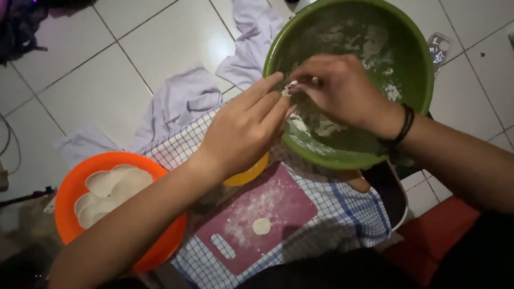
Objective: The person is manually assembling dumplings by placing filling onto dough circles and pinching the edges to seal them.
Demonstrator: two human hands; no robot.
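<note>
My left hand (243, 128) and my right hand (337, 88) meet over the near rim of a large green bowl (423, 69) dusted with flour. Both pinch a small bit of pale dough (289, 87) between their fingertips. My right wrist carries a dark band. Below my hands lies a maroon cutting board (278, 206), floured, with one small flat round of dough (261, 226) on it. At the lower left an orange bowl (69, 184) holds several flat white dough rounds (110, 190); my left forearm crosses its right side.
A blue-and-white checked cloth (348, 206) lies under the board. A yellow bowl (251, 174) peeks out beneath my left hand. White cloth (182, 99) is crumpled on the tiled floor. A clear plastic wrapper (440, 48) sits right of the green bowl, a cable at the far left.
</note>
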